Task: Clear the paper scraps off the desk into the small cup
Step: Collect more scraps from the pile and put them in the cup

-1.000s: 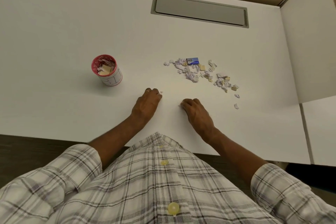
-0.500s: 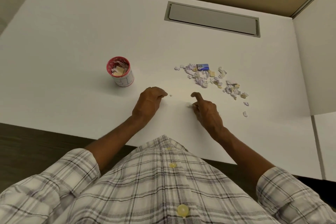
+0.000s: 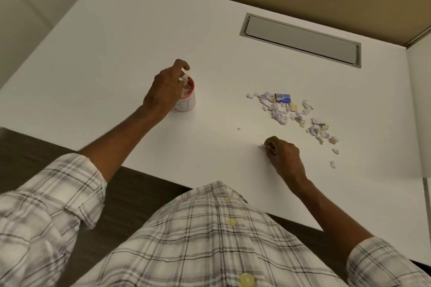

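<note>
A small white cup (image 3: 188, 101) with a red rim stands on the white desk (image 3: 116, 53), partly filled with scraps. My left hand (image 3: 166, 87) hovers over its mouth, fingers pinched on a paper scrap (image 3: 184, 76) just above the rim. A scatter of white, lilac and tan paper scraps (image 3: 291, 112) lies to the right, with a small blue piece (image 3: 283, 97) at its top. My right hand (image 3: 283, 154) rests on the desk below that scatter, fingertips pinched on a small scrap. One tiny scrap (image 3: 238, 129) lies alone between my hands.
A grey cable hatch (image 3: 300, 41) is set into the desk at the back right. A white side panel (image 3: 419, 100) bounds the desk on the right. The desk's front edge runs just ahead of my plaid shirt. Two loose scraps (image 3: 333, 163) lie at the right.
My left hand rose from the desk and moved left to the cup, carrying a scrap. My right hand curled shut on a scrap. The camera view shifted left.
</note>
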### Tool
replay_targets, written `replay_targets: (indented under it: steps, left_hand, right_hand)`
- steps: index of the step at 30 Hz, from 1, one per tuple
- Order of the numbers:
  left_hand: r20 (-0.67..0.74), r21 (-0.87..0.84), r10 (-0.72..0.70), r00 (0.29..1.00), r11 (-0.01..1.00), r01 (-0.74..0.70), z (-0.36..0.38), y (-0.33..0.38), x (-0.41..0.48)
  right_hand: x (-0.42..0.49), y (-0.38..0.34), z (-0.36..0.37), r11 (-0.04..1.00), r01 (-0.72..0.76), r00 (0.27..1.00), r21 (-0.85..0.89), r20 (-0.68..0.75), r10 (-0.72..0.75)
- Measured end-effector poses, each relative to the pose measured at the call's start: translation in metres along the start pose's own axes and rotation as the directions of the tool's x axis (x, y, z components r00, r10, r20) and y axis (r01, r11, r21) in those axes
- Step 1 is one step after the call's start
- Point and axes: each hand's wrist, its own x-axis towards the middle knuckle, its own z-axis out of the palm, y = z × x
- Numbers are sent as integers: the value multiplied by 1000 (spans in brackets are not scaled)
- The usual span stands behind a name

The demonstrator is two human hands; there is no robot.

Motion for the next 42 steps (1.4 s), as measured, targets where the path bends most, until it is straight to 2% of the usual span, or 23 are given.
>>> replay_targets:
  steps: [4, 12, 19, 22, 25, 29, 34, 42]
  left_hand:
    - [126, 63, 14, 992, 998, -22, -1, -11, 5]
    - [130, 159, 80, 988, 982, -100, -4, -15, 12]
    - [183, 53, 121, 976, 990, -132, -2, -18, 19]
    - [204, 13, 88, 975, 996, -93, 2, -18, 20]
    - [164, -74, 58, 985, 996, -47, -1, -19, 18]
    - [72, -135, 52, 996, 990, -42, -9, -21, 16]
    - [102, -182, 28, 994, 983, -9, -16, -24, 9]
    - [-53, -259, -1, 999, 966, -13, -24, -39, -1]
  right_hand:
    - [-4, -1, 2, 1000, -12, 1000, 4, -18, 12]
    - [-9, -1, 0, 998, -67, 997, -5, -26, 67]
    - [-2, -15, 2, 984, -154, 987, 95, -30, 157]
    - [5, -28, 1, 967, -193, 979, 168, -28, 200]
    - [24, -51, -6, 942, -185, 976, 279, -60, 210]
    - [66, -102, -15, 919, -56, 982, 391, -146, 122]
    - [127, -178, -14, 868, 70, 989, 491, -150, 5]
    - [175, -230, 16, 912, 218, 976, 348, -68, -207]
